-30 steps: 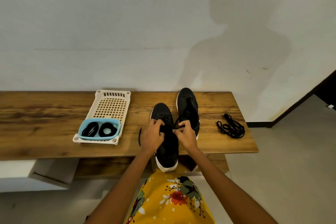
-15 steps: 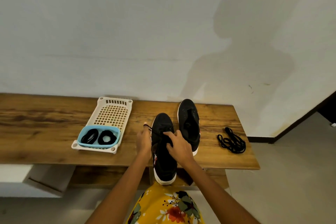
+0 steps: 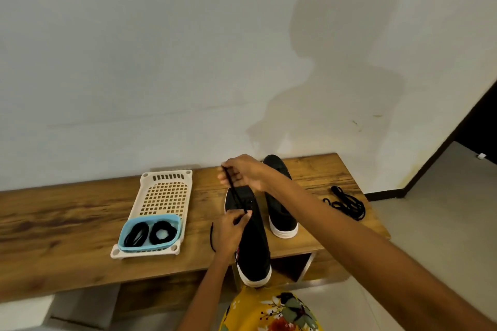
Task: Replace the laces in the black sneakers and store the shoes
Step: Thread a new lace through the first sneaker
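While the white tray (image 3: 164, 196) is sitting at the left of the tabletop (image 3: 53, 223), with a blue tub (image 3: 150, 232) at its near end holding two coiled black laces (image 3: 148, 234), the work is going on just to its right. The left hand (image 3: 228, 231) is pinching a lace (image 3: 235, 192) low against the near sneaker (image 3: 252, 247), whose heel is overhanging the tabletop's front edge. The right hand (image 3: 244, 170), crossing over from the right, is pinching the same lace higher up and drawing it taut above the toe end. A loose tail is trailing on the wood beside the left wrist. Whether this lace is going in or coming out cannot be told; judging by the spare coils in the tub, it is probably being pulled out. The next move is likely calling for a steady pull while the left hand is bracing the shoe. Further right, the second sneaker (image 3: 279, 204) is standing unlaced, and another loose lace pile (image 3: 347, 204) is lying well apart.
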